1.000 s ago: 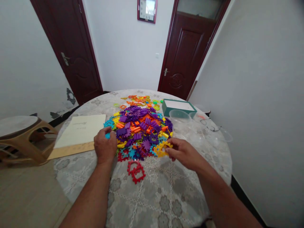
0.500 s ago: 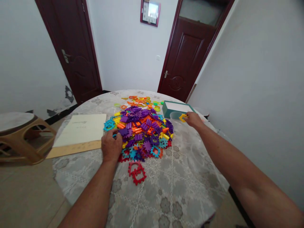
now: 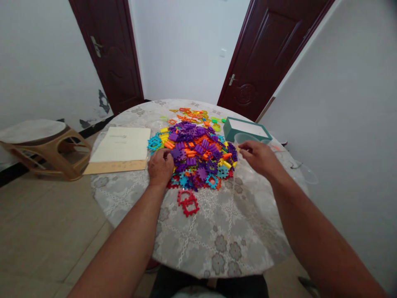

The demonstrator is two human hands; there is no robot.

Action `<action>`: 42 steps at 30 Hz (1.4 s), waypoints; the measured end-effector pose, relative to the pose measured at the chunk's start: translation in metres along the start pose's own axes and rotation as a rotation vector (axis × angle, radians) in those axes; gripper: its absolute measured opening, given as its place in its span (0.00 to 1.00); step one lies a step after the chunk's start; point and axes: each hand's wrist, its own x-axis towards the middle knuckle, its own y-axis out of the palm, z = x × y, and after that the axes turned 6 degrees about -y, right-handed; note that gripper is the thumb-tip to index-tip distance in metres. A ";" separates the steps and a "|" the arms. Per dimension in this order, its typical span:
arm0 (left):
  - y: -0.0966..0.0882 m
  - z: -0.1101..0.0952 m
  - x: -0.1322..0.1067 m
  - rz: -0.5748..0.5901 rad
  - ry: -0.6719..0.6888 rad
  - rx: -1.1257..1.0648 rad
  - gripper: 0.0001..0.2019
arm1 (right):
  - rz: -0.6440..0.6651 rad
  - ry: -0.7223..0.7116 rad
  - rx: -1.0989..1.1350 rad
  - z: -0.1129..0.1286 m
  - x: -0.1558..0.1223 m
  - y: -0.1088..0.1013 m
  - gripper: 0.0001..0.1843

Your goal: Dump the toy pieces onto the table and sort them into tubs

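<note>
A heap of plastic building pieces (image 3: 201, 167) in purple, orange, blue, yellow and other colours lies on the table. My left hand (image 3: 160, 166) rests at the heap's left edge, its fingers curled beside a purple toothed piece (image 3: 178, 155); what they grip is hidden. My right hand (image 3: 257, 155) hovers just off the heap's right side with fingers bent together. A small yellowish patch shows at its fingertips, too blurred to name. Two red toothed frames (image 3: 187, 203) lie in front of the heap. Behind my right hand are a clear bowl (image 3: 245, 138) and a green-and-white box (image 3: 245, 127).
The round table has a patterned cloth (image 3: 214, 244). A pale sheet or booklet (image 3: 122, 145) and a wooden ruler-like strip (image 3: 116, 167) lie at left. Loose orange and yellow pieces (image 3: 190, 116) are scattered behind the heap. A stool (image 3: 58, 151) stands left of the table.
My right hand has come left and nearer, from beside the box to the heap's right side; the yellow piece it held no longer shows clearly. My left hand stays at the heap. The view has tilted down.
</note>
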 end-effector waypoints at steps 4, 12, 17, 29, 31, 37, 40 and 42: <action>0.000 -0.001 -0.002 0.009 0.019 0.004 0.12 | 0.309 -0.183 0.290 0.070 -0.059 0.044 0.09; -0.001 -0.003 -0.006 0.010 0.090 0.055 0.10 | 0.381 -0.255 0.229 0.116 -0.103 0.114 0.25; -0.004 -0.009 -0.010 -0.010 0.154 0.082 0.09 | 0.306 -0.220 0.387 0.112 -0.108 0.122 0.17; -0.004 -0.013 -0.017 0.002 0.302 0.063 0.09 | 0.182 -0.171 0.227 0.132 -0.104 0.144 0.17; -0.002 -0.012 -0.017 0.009 0.313 0.061 0.09 | 0.188 -0.158 0.183 0.135 -0.105 0.144 0.19; -0.003 -0.014 -0.016 0.027 0.307 0.063 0.09 | 0.227 -0.130 0.197 0.135 -0.103 0.138 0.14; -0.002 -0.013 -0.016 0.036 0.305 0.071 0.09 | 0.212 -0.124 0.235 0.133 -0.104 0.136 0.14; -0.001 -0.012 -0.015 0.041 0.308 0.076 0.10 | 0.204 -0.116 0.275 0.131 -0.104 0.137 0.15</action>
